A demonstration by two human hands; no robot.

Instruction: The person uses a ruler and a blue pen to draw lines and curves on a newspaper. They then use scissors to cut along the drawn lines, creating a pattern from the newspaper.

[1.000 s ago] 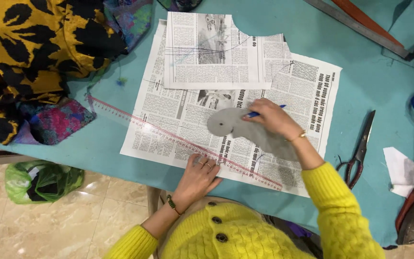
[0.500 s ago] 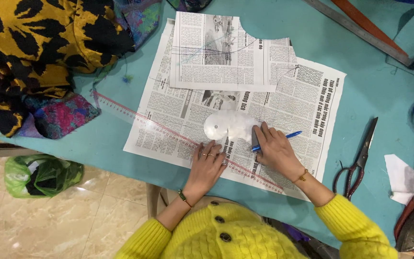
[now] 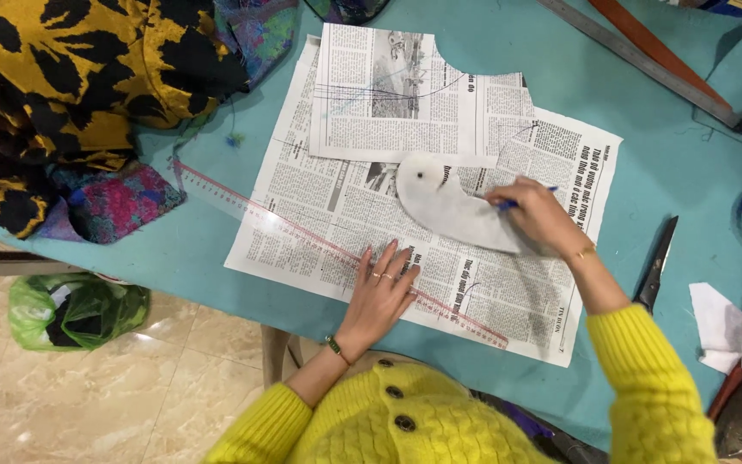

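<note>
Under your left hand (image 3: 381,288) lies matt newsprint paper (image 3: 337,215) and a clear plastic ruler (image 3: 242,206), your right hand (image 3: 538,215) presses a smooth whitish curved template (image 3: 448,210), on the table's (image 3: 646,146) matt teal cloth.

— Where are your hands?

— Your left hand (image 3: 381,288) lies flat on the newspaper (image 3: 440,232), touching the clear ruler (image 3: 302,234). Your right hand (image 3: 541,216) presses the curved grey template (image 3: 448,206), gripping what seems a blue pen (image 3: 517,201). Scissors (image 3: 656,262) lie beside.

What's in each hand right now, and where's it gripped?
The right hand grips a blue pen mid-barrel. The left hand holds nothing, pressing flat on the newspaper.
</note>
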